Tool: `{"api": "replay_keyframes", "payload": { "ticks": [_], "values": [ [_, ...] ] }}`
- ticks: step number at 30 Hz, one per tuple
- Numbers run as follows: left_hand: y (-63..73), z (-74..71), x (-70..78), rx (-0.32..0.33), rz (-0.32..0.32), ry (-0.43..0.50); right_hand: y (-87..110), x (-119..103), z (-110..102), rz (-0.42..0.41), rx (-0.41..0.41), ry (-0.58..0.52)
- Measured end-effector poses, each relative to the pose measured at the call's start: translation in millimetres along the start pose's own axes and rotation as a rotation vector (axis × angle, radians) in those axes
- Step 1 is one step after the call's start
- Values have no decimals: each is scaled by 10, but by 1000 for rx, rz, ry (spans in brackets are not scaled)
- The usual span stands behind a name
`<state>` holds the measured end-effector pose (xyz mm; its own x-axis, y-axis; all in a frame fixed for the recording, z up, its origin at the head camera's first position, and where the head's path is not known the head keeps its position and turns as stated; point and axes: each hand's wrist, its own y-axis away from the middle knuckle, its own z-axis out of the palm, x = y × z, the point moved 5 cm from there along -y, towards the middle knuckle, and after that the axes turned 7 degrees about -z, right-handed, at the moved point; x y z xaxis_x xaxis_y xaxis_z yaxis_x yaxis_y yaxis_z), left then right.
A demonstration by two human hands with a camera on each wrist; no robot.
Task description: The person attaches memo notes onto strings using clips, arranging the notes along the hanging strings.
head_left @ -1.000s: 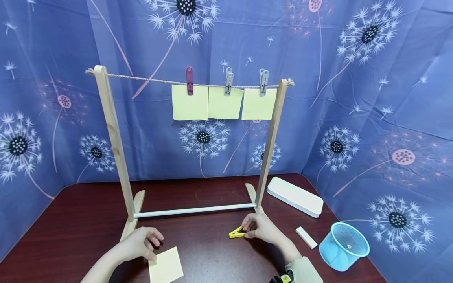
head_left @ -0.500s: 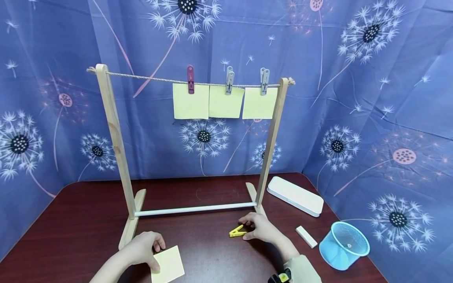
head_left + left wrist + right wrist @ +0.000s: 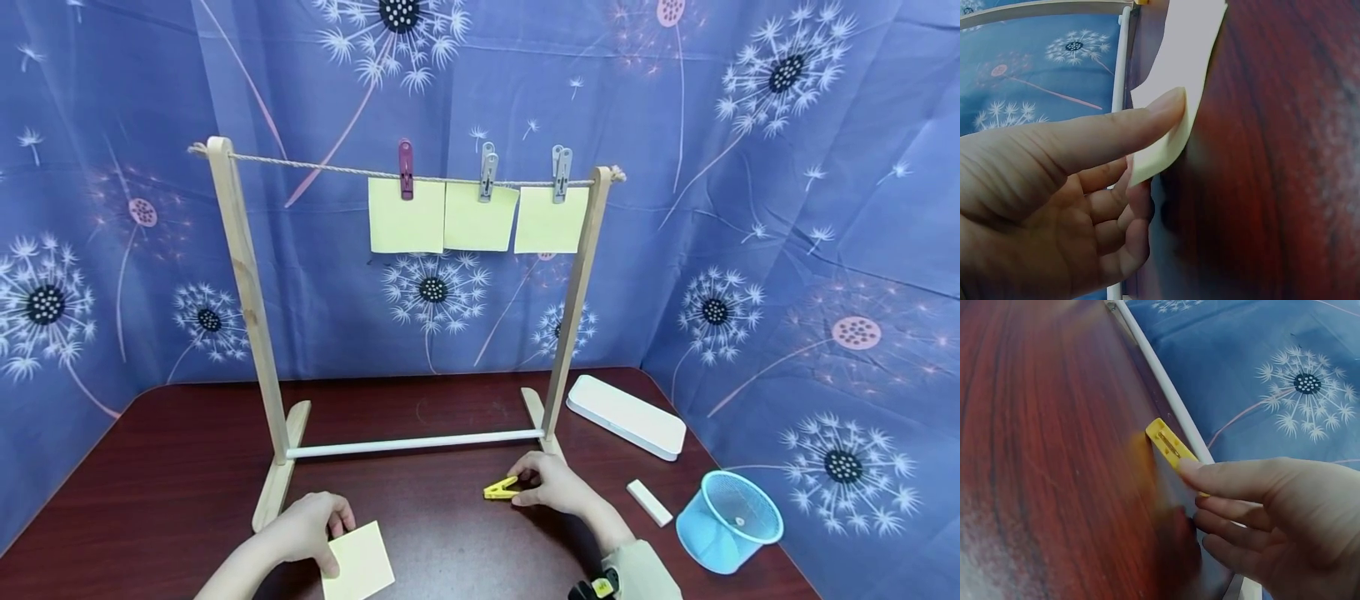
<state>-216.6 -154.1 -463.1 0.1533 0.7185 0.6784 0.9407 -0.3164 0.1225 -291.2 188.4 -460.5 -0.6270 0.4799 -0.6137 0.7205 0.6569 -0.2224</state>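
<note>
My left hand (image 3: 311, 533) pinches the edge of a pale yellow sticky note (image 3: 362, 562), thumb on top and fingers beneath. In the left wrist view the sticky note (image 3: 1175, 81) bends where the thumb presses it. My right hand (image 3: 555, 485) holds a yellow clothespin (image 3: 498, 490) by its handle end, its nose pointing left. The right wrist view shows the clothespin (image 3: 1169, 444) between thumb and fingers, close over the table. Behind, three yellow notes (image 3: 407, 225) hang side by side from a rope, held by one purple clothespin (image 3: 406, 171) and two grey clothespins (image 3: 487, 177).
The rope (image 3: 315, 167) runs between the posts of a wooden stand (image 3: 251, 292) with a white crossbar (image 3: 412, 444). To the right lie a white case (image 3: 626, 417), a small white block (image 3: 649, 502) and a blue mesh cup (image 3: 727, 525). Patterned curtain encloses the table (image 3: 435, 517).
My left hand has shifted slightly right and its thumb has moved further onto the sticky note, which has turned and moved a little right. The right hand stays nearly in place with the clothespin.
</note>
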Motion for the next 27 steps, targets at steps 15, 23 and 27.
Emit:
{"api": "replay_keyframes", "payload": {
  "ticks": [15,23,27],
  "values": [
    [-55,-51,28,-55,20,78,1,59,20,65,23,-269],
    [-78,-39,-38,-122,-17,194,-12,16,-13,59,65,-323],
    [-81,-31,-60,-157,-19,247,-35,13,-21,35,84,-324]
  ]
}}
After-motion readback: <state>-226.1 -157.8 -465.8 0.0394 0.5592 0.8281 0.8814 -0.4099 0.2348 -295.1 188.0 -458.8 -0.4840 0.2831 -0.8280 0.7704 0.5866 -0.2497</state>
